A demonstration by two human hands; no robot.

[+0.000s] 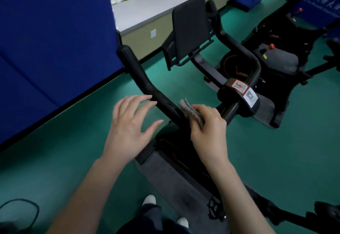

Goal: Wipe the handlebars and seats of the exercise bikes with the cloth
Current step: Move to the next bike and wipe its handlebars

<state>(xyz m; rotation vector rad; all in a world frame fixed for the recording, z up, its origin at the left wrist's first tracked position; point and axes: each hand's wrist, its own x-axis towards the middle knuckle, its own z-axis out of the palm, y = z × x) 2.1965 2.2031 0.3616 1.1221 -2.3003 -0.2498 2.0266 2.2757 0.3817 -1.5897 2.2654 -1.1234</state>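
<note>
Nearest exercise bike's handlebar (147, 84) left prong runs away up-left from the hands, long axis diagonal. Right hand (207, 132) grips the folded grey cloth (189, 111) against the bar's near end, so it's closer. Left hand (128, 123) spread, hovering beside the bar, holding nothing.

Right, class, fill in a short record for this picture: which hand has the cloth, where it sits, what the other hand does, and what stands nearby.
cloth: grey, folded, against the handlebar near its middle
right hand: grips the cloth
left hand: holds nothing, fingers spread, fingertips by the bar; contact unclear
handlebar: black, its left arm rises away from the person
black panel: upright between the handlebar's arms
second bike: to the right, on the green floor
</note>
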